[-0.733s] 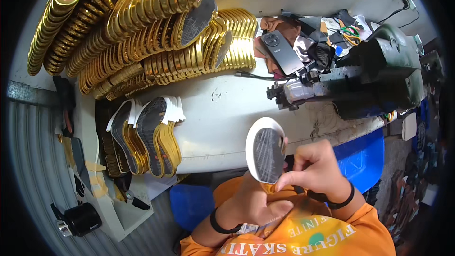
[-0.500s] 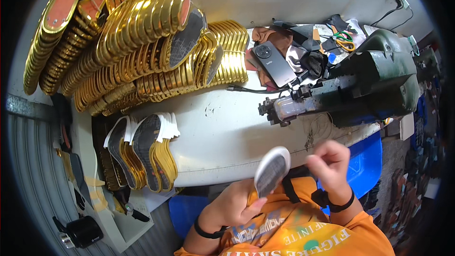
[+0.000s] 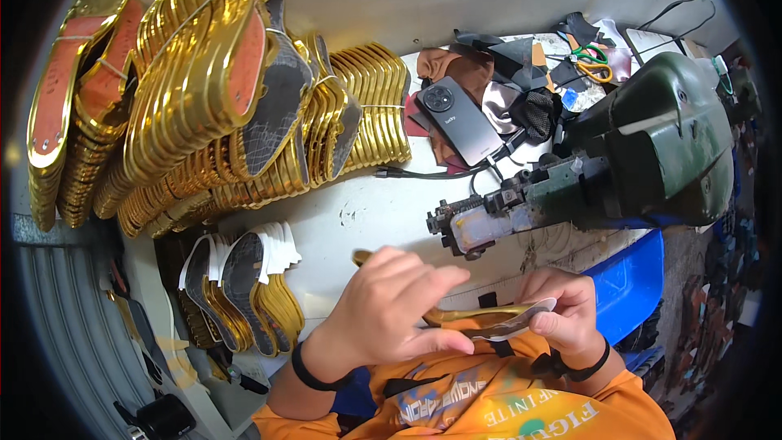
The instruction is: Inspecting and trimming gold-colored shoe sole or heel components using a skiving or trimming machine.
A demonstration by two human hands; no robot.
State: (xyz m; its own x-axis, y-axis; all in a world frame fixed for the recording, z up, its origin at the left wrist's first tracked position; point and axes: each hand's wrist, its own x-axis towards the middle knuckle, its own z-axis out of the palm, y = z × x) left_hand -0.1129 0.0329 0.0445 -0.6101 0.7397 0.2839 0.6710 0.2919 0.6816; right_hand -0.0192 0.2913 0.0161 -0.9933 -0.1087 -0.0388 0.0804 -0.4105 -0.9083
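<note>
A thin gold-edged shoe sole with a dark underside is held low in front of my orange shirt. My right hand pinches its white-covered end between thumb and fingers. My left hand is around the sole's middle, with thumb below and fingers above. A gold tip shows past the left hand's far side; the hand hides the stretch between. To the left, two small stacks of similar soles with white pieces at their tops stand at the table's edge.
Bundled gold soles are piled at the back left. A green machine stands at the right. Near it lie a phone, cables, cloth scraps and orange-handled scissors. A blue bin sits below the table's right edge.
The sole has turned from upright to nearly level. My right hand, apart from it before, now pinches its white end. My left hand has moved up and left; the head view has shifted.
</note>
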